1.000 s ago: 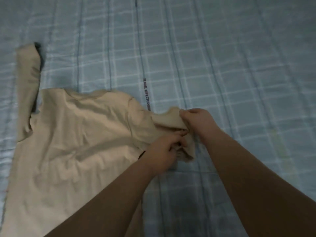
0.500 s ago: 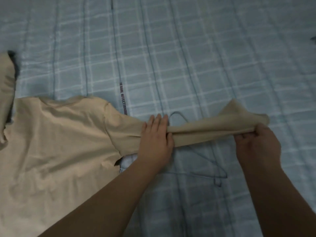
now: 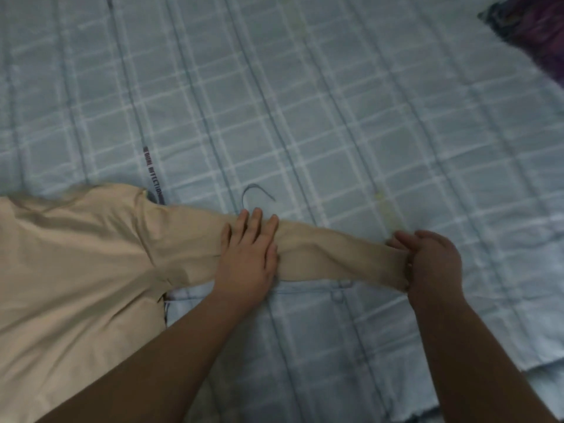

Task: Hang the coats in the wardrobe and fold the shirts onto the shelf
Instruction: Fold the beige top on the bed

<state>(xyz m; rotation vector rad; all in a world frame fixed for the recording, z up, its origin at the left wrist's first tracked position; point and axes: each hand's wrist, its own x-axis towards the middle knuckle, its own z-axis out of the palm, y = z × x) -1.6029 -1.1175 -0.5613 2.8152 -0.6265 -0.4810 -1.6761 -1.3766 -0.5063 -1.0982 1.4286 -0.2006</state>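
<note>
Shirt [image 3: 76, 270], beige and long-sleeved, is lying flat on the bed [image 3: 335, 117], with its body filling the lower left of your view and running off the left edge. One sleeve [image 3: 329, 257] is stretching out to the right across the blue checked bedspread. Your left hand [image 3: 247, 261] is resting palm down on that sleeve about midway along it, its fingers [image 3: 254, 222] lying straight and slightly spread, the tips reaching just past the sleeve's far edge. Your right hand [image 3: 433, 264] is gripping the cuff end, its fingers curling round the fabric and pinching it, so the sleeve is lying taut between your two hands. A thin wire hook [image 3: 254, 193], part of a hanger, is showing on the bedspread just beyond your left fingertips; the rest of it is hiding under the sleeve. A dark purple cloth [image 3: 534, 29] is sitting at the top right corner, well apart from the shirt, too blurred to identify.
</note>
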